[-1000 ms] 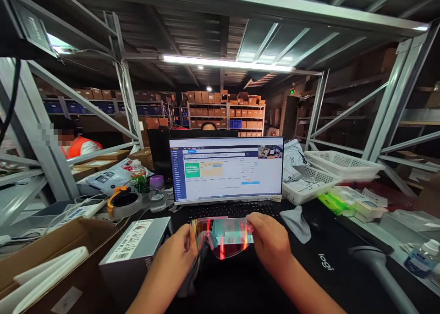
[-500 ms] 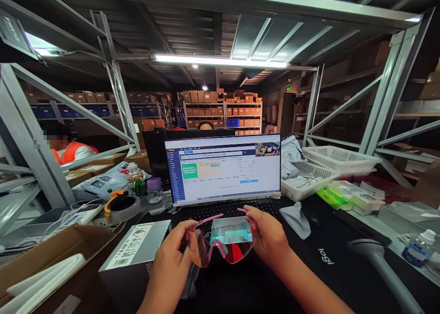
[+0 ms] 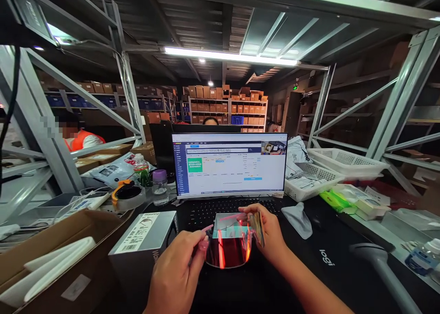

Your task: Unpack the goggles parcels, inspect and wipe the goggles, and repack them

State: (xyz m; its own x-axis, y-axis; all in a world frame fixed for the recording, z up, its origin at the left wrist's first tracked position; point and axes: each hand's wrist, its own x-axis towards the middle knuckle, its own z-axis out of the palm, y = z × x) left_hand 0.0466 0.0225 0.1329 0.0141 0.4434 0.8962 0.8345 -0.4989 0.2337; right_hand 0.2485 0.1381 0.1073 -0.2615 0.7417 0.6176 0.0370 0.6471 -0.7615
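A pair of sunglasses (image 3: 233, 252) with a large mirrored lens and pinkish arms is held up over the black desk mat, in front of the keyboard. The lens shows red and orange glare and a pale reflection. My left hand (image 3: 180, 263) is closed, pinching the left side of the glasses near one arm. Around the right end of the glasses my right hand (image 3: 270, 231) is closed too, by the other arm. A grey box (image 3: 142, 240) with a white label stands just left of my left hand.
A monitor (image 3: 230, 172) and keyboard (image 3: 202, 211) are straight ahead. An open carton (image 3: 103, 254) is on the left. A grey cloth (image 3: 299, 220), a scanner (image 3: 381, 263) and white baskets (image 3: 312, 188) lie right. A person in an orange vest (image 3: 84, 140) sits far left.
The glasses have turned in my hands, so the lens now faces differently and its reflection has shifted to red bands. My left hand has moved slightly right, and the whole view has shifted a little.
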